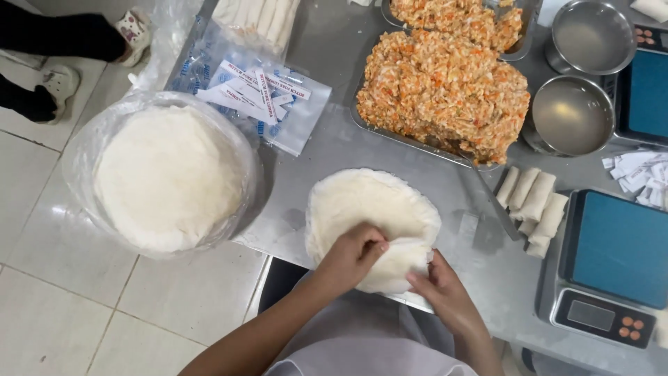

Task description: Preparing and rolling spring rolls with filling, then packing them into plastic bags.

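1. The left hand rests on the near part of a stack of round white wrappers, its fingers curled and pinching the lifted edge of the top sheet.
2. The right hand is at the near right edge of the same stack, its fingers pressed against the folded flap of that sheet; how firmly they grip it I cannot tell.
3. The stack lies on a grey steel bench, close to its near edge, directly under and beyond both hands.
4. Beyond the fingers stands a metal tray heaped with orange-flecked filling; a second tray of the same filling sits farther off.
5. To the right of the fingers lie several finished white rolls, side by side, just beside a blue-topped scale.
6. Farther right and away, two round steel bowls stand near another blue scale, with small paper slips between the scales.
7. Left of the fingers, a larger stack of wrappers in a clear plastic bag overhangs the bench's left edge.
8. Beyond that lies a packet of printed labels.
9. The floor is pale tile; another person's shoes show at far left.
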